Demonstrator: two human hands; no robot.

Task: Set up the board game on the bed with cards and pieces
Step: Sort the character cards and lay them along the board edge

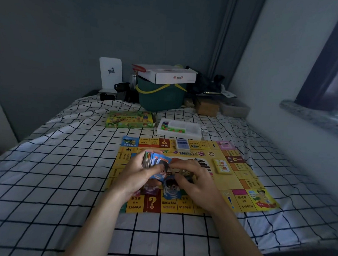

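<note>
board [245,180] is lying out with two decks on it, we're gripping cards [153,161] in left hand [136,174], right hand [193,178] pinching one; pieces tray [183,131] sitting untouched.

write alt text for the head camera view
Over a yellow game board on a grid-patterned bed, the left hand grips a stack of cards while the right hand pinches one card.

board [245,180] squares "$2000", "$1600", perhaps "$1000"
</note>
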